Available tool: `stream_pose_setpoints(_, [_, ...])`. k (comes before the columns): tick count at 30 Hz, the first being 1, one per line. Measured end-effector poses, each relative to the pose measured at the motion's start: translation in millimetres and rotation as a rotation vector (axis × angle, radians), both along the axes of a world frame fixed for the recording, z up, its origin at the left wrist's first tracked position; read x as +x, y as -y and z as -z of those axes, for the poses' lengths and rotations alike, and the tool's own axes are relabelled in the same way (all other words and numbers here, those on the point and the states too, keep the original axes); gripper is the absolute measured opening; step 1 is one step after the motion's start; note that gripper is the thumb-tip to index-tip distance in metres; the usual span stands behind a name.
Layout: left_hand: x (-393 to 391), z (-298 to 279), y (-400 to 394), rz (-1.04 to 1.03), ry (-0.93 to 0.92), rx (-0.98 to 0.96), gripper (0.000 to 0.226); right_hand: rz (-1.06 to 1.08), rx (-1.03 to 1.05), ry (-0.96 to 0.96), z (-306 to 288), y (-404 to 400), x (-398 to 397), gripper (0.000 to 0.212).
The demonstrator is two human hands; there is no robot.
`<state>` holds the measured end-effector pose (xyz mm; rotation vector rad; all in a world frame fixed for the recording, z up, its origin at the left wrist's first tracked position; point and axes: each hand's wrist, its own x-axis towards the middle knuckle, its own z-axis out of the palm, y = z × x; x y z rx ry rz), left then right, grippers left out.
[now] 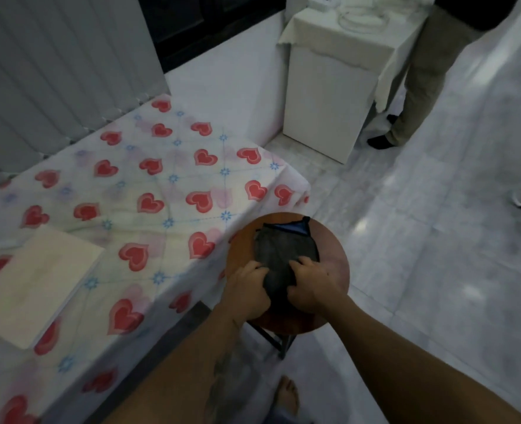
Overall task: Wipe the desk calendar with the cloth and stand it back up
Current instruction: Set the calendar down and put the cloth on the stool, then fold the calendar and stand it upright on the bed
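Observation:
A dark grey cloth [283, 249] with a blue edge lies bunched on a round brown stool [335, 264]. My left hand [247, 289] and my right hand [314, 289] both grip the near part of the cloth. The desk calendar [36, 283], a pale cream block, lies flat on the heart-patterned table [161, 191] at the left, well apart from both hands.
A white cabinet [329, 96] draped with a cloth and carrying cables stands at the back. Another person's legs [418, 87] stand beside it on the tiled floor. Grey vertical blinds [54, 71] hang behind the table. My bare foot [286, 396] shows below the stool.

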<state>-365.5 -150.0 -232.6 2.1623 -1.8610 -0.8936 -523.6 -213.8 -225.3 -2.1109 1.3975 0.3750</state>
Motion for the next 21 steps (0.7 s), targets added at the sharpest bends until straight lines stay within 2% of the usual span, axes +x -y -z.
stream_pose_setpoints(2, [10.4, -16.0, -4.9, -0.152, -0.119, -0.010, 0.031, -0.002, 0.016, 0.029, -17.1, 6.0, 11.9, 0.070])
stream_pose_setpoints(5, [39.8, -43.4, -15.6, -0.380, -0.263, -0.080, 0.031, -0.048, 0.004, 0.118, -44.8, 15.1, 44.5, 0.064])
stream_pose_setpoints(8, [84.5, -70.2, -33.6, -0.595, -0.317, -0.215, 0.031, -0.095, 0.002, 0.287, -68.7, 18.3, 93.9, 0.054])
stream_pose_setpoints(10, [118.6, -88.1, -52.0, -0.745, -0.365, -0.284, 0.032, -0.130, 0.033, 0.344, -81.6, 14.1, 133.3, 0.055])
stream_pose_setpoints(16, [223.9, -116.0, -121.9, -1.113, -0.373, -0.467, 0.031, -0.314, 0.049, 0.408, -108.2, -15.6, 257.4, 0.057])
stream_pose_setpoints(21, [295.5, -104.4, -172.4, -1.299, -0.337, -0.448, 0.037, -0.311, 0.113, 0.436, -111.2, -47.9, 340.8, 0.056])
